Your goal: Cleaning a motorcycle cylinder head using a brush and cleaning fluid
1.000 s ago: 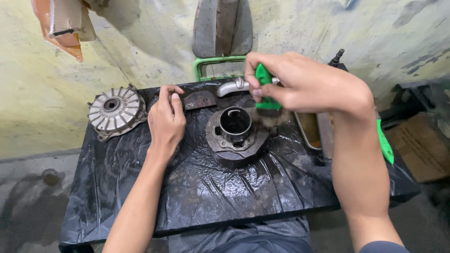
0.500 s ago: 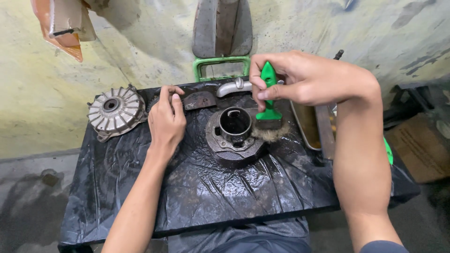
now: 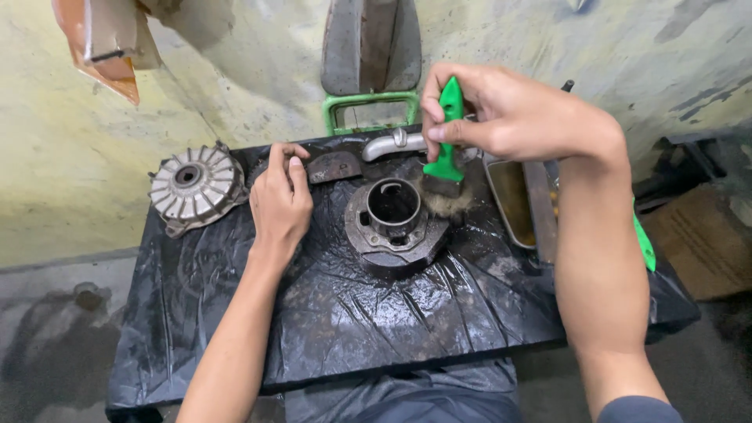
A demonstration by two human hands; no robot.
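My right hand (image 3: pixel 513 117) grips a green-handled brush (image 3: pixel 446 133), whose dirty bristles press against the right side of a round, greasy metal engine part with a hollow centre (image 3: pixel 392 219). That part stands in the middle of a table covered in wet black plastic (image 3: pixel 329 313). My left hand (image 3: pixel 280 202) rests on the plastic just left of the round part, fingers curled against a flat rusty metal piece (image 3: pixel 333 166).
A finned grey metal hub (image 3: pixel 192 188) lies at the table's left back corner. A curved silver pipe (image 3: pixel 392 143) lies behind the round part. A metal tray with brownish liquid (image 3: pixel 513 200) sits at the right. A green frame (image 3: pixel 368 102) stands by the wall; a cardboard box (image 3: pixel 705 243) sits at the right.
My right hand has shifted the brush from above the round part out to its right side, with the bristles now lower against its edge. My left hand has stayed put.
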